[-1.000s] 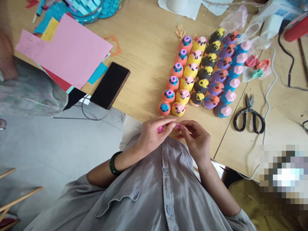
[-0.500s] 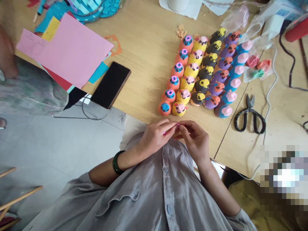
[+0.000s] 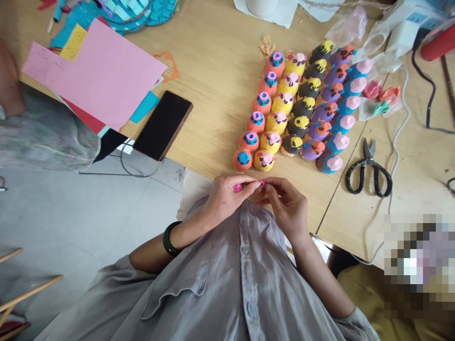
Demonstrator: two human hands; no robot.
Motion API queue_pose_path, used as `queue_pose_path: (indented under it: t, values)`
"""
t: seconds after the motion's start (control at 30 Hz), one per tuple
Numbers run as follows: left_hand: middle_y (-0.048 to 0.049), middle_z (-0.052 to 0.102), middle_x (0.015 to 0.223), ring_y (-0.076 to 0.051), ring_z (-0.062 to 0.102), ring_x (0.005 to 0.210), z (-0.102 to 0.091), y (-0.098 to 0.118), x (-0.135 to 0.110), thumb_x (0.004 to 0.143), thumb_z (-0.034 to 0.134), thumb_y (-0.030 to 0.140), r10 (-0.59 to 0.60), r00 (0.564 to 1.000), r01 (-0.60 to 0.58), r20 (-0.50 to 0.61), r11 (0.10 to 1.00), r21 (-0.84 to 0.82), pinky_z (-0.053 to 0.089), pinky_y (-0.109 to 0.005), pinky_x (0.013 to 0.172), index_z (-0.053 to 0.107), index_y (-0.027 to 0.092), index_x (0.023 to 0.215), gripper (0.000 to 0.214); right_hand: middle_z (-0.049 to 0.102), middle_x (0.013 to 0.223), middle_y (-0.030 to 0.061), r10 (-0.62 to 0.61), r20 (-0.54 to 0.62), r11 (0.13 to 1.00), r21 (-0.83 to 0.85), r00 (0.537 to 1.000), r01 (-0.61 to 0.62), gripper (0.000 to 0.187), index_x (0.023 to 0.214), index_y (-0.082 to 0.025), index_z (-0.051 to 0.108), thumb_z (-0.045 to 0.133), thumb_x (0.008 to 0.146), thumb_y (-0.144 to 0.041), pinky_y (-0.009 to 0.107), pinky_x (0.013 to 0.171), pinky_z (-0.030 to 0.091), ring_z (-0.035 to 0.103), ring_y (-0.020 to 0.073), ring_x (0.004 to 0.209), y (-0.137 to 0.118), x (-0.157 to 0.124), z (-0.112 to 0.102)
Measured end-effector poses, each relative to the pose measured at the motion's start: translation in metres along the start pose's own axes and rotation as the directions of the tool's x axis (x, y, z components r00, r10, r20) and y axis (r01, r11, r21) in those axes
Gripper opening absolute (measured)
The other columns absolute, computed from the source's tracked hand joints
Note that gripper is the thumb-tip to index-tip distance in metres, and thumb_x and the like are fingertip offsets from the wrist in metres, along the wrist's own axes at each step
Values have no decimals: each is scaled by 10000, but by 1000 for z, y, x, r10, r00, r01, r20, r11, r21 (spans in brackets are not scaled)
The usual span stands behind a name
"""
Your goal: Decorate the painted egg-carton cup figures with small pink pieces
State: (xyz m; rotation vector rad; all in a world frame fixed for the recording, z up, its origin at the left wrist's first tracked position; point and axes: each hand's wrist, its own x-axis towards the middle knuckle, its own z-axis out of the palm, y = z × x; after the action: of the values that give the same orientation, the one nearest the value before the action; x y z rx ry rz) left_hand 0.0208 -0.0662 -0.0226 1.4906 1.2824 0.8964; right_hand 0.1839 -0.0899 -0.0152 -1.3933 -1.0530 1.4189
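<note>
My left hand (image 3: 227, 196) curls around a small lump of pink clay (image 3: 237, 187) just below the table's near edge. My right hand (image 3: 286, 201) meets it, with thumb and forefinger pinched on a tiny bit of the same pink clay (image 3: 262, 183). Both hands hover over my grey shirt. Just beyond them on the wooden table (image 3: 213, 61) stand several rows of painted clay figures (image 3: 296, 106), orange, yellow, black, purple and blue. The nearest are an orange figure (image 3: 242, 159) and a yellow figure (image 3: 264, 161).
Black scissors (image 3: 368, 169) lie right of the figures. A dark phone (image 3: 162, 125) overhangs the table edge beside pink paper (image 3: 103, 76). Plastic bags of clay (image 3: 378, 97), a power strip (image 3: 408, 23) and cables sit at the far right. Another person's sleeve (image 3: 42, 132) is at left.
My fingers have worked the pink clay between both hands, closing together and then showing the lump again. The hands stay in place.
</note>
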Motion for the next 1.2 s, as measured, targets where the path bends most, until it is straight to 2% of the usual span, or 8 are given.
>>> queue_pose_path:
  t: [0.13,0.27,0.5,0.63,0.73,0.97,1.07,1.2]
  values:
    - [-5,745,717,-96,607,574,0,3,1,868,742,363,-185,983,184,10,963,-199,459,-192,477,803,197,867,177,706,861,22,12,-25,1000,14,1000,-12,268,1115,-228,671,663,926,-418,291,572,657,689,147,689,-1,0,1]
    - [7,654,622,-66,500,469,0,6,2,831,759,468,-319,945,324,68,895,-308,378,-169,373,800,184,864,290,701,744,22,97,-10,995,35,995,-97,292,920,-205,691,671,908,-496,288,515,637,684,153,607,-5,1,2]
    - [2,671,662,-67,498,493,0,5,0,888,695,455,-199,980,198,24,944,-265,395,-196,431,791,176,822,302,689,701,8,170,-4,975,144,985,-167,334,830,-181,675,745,845,-508,275,463,619,678,142,517,-7,5,2]
    - [14,644,644,-53,454,459,1,5,-1,887,700,447,-231,972,235,49,924,-300,361,-185,403,789,174,862,288,699,715,16,195,50,966,164,980,-200,346,846,-171,687,722,864,-514,270,467,619,675,133,513,-7,5,2]
    - [7,657,663,-56,477,485,1,5,-2,897,692,439,-195,980,199,43,937,-288,380,-179,420,786,169,853,290,714,729,23,210,107,959,173,972,-227,343,845,-167,691,726,861,-508,255,464,609,663,121,509,-6,4,4]
    - [-4,635,645,-66,498,492,1,5,-3,928,624,523,-259,963,270,78,913,-306,377,-162,381,765,168,796,405,687,690,-5,194,52,960,194,980,-201,309,802,-176,673,742,858,-472,242,445,598,647,111,476,-6,4,5]
    - [-14,692,691,-77,545,515,1,4,-1,892,688,488,-231,972,233,40,929,-288,389,-163,384,799,193,938,319,679,670,-6,197,77,963,172,977,-208,320,803,-175,675,752,845,-483,233,441,594,642,109,475,-7,4,5]
    - [-29,747,731,-106,632,597,2,3,0,870,728,424,-169,985,160,-26,964,-211,464,-180,462,804,192,885,244,690,682,4,201,99,964,156,975,-214,340,825,-173,674,745,843,-504,243,447,603,648,115,493,-6,4,6]
